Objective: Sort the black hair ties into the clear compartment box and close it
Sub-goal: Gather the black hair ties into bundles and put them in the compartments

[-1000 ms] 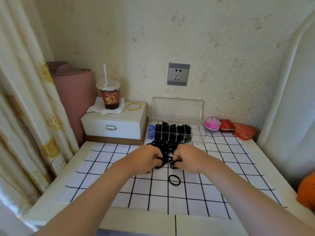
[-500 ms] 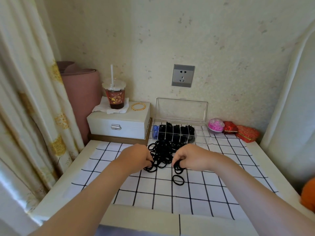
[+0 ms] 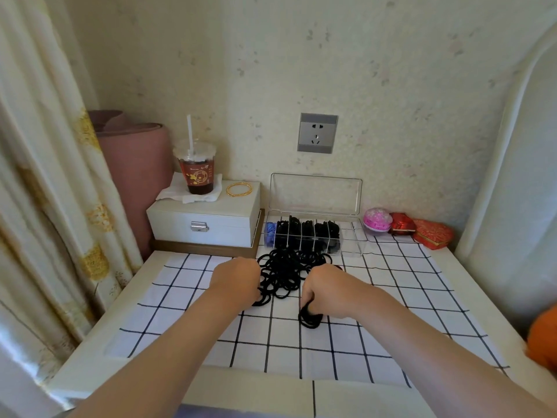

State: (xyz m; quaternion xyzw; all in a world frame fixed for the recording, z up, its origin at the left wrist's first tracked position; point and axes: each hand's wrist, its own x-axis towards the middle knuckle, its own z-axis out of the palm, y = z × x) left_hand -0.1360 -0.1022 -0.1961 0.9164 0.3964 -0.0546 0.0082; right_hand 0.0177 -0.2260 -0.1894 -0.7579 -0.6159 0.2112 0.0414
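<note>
A heap of black hair ties (image 3: 286, 270) lies on the checked cloth (image 3: 391, 300) in front of the clear compartment box (image 3: 352, 239). The box stands with its lid (image 3: 315, 193) upright; several compartments hold black ties, the leftmost holds blue ones, and the right end looks bare. My left hand (image 3: 236, 279) rests curled at the heap's left edge, fingers in the ties. My right hand (image 3: 327, 289) pinches a small bunch of black ties (image 3: 310, 319) against the cloth, just near of the heap.
A white jewellery box (image 3: 208, 224) with a drink cup (image 3: 197, 170) and gold bangle (image 3: 239, 188) stands at back left. A pink case (image 3: 376, 220) and red boxes (image 3: 432, 233) sit at back right. Curtain hangs left; an orange object (image 3: 542, 339) shows at the right edge.
My right hand has drawn back toward me with a few ties, onto the single tie that lay alone on the cloth. My left hand stays at the heap's left edge.
</note>
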